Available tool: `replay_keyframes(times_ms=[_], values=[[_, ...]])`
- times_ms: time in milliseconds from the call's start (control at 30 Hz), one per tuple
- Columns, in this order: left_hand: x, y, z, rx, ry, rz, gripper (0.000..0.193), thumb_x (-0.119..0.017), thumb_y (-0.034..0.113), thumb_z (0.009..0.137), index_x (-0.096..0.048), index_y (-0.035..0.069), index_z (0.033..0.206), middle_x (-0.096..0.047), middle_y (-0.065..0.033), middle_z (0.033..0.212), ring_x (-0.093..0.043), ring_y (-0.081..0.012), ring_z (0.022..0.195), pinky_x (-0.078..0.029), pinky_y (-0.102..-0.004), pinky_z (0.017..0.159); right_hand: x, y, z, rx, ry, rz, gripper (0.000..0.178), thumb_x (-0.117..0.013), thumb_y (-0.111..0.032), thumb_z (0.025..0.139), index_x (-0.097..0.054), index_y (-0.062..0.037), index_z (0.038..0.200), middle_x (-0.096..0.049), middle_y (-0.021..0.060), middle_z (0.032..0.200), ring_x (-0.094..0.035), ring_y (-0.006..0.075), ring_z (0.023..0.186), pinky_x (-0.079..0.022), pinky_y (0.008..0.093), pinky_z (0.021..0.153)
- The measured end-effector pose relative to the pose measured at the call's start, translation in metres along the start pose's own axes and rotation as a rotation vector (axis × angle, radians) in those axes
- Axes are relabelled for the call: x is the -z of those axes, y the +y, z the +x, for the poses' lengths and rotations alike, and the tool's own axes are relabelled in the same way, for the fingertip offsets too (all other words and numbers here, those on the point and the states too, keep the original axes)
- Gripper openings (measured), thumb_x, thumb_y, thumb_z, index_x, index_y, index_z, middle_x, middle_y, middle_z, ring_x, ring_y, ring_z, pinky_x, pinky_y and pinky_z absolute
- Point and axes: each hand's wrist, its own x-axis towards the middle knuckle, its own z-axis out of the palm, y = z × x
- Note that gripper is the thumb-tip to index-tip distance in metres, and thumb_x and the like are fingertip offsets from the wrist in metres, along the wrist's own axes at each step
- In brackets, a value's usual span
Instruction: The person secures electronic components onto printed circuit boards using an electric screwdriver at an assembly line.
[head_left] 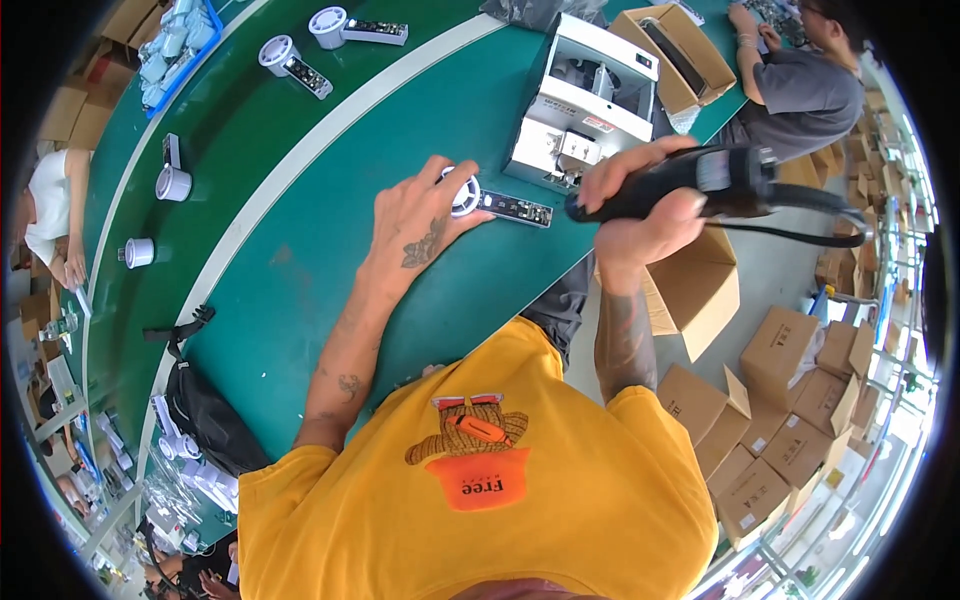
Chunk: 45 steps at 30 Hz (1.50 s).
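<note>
My left hand (425,212) grips a white round-headed unit, much like a small handheld fan (516,208), on the green table. Its fingers and thumb wrap round the spoked head. The unit's straight handle points right, with a dark circuit board exposed along it. In my raised right hand (640,195) is a black electric screwdriver (725,182), held nearly level. The screwdriver's narrow end points left, close to the handle's end but apart from it. A dark cord or strap loops from its back end. Part of the right hand is smeared by motion.
A white box-shaped machine (590,95) stands just beyond the unit. Several similar units (280,55) lie on the green surface past the pale strip (290,150). Open cartons (700,285) stand right, a black bag (205,415) left. A co-worker (810,95) sits far right.
</note>
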Motion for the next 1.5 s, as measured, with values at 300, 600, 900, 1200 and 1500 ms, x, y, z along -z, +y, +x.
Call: replay_keyframes(times_ms=[300,600,900,1200,1500], values=[[0.003,0.001,-0.002,-0.011,-0.004,0.009,0.049,-0.083,0.035,0.077,-0.066,0.013,0.118,-0.065,-0.0081,0.107,-0.070,-0.0283,0.082,-0.055,-0.0377,0.065,-0.027,0.006,0.056,0.138,0.007,-0.178,0.043,-0.049,-0.041,0.107,-0.047,0.0017,0.110,-0.051,0.0086,0.059,-0.049,0.0152,0.042,-0.041,0.0297,0.041],[0.002,0.002,-0.003,-0.008,-0.002,0.032,0.050,-0.083,0.037,0.077,-0.066,0.013,0.118,-0.065,-0.0077,0.106,-0.070,-0.0277,0.080,-0.055,-0.0372,0.064,-0.016,0.005,0.025,0.028,0.080,-0.088,0.048,-0.048,-0.047,0.106,-0.046,0.0003,0.112,-0.048,0.0080,0.059,-0.046,0.0153,0.042,-0.039,0.0295,0.041],[0.003,0.003,-0.003,-0.001,-0.009,0.009,0.048,-0.082,0.036,0.078,-0.066,0.013,0.117,-0.065,-0.0076,0.106,-0.070,-0.0282,0.080,-0.054,-0.0383,0.065,-0.004,0.019,0.017,-0.018,0.118,-0.047,0.048,-0.049,-0.047,0.106,-0.045,0.0002,0.112,-0.048,0.0081,0.060,-0.047,0.0161,0.043,-0.042,0.0315,0.043],[0.001,0.001,-0.002,0.004,-0.012,-0.003,0.048,-0.082,0.035,0.078,-0.066,0.014,0.118,-0.065,-0.0070,0.106,-0.070,-0.0283,0.081,-0.055,-0.0385,0.066,-0.004,0.024,-0.006,0.123,0.041,-0.064,0.069,-0.062,-0.060,0.095,-0.042,0.0036,0.114,-0.051,0.0096,0.062,-0.050,0.0174,0.045,-0.045,0.0317,0.044],[-0.009,0.010,-0.001,-0.024,0.003,0.018,0.051,-0.083,0.038,0.077,-0.066,0.014,0.118,-0.064,-0.0078,0.103,-0.069,-0.0283,0.080,-0.055,-0.0375,0.065,-0.006,-0.011,0.040,0.089,0.159,0.048,0.073,-0.048,-0.073,0.094,-0.044,-0.0023,0.114,-0.049,0.0093,0.062,-0.048,0.0217,0.044,-0.044,0.0371,0.043]])
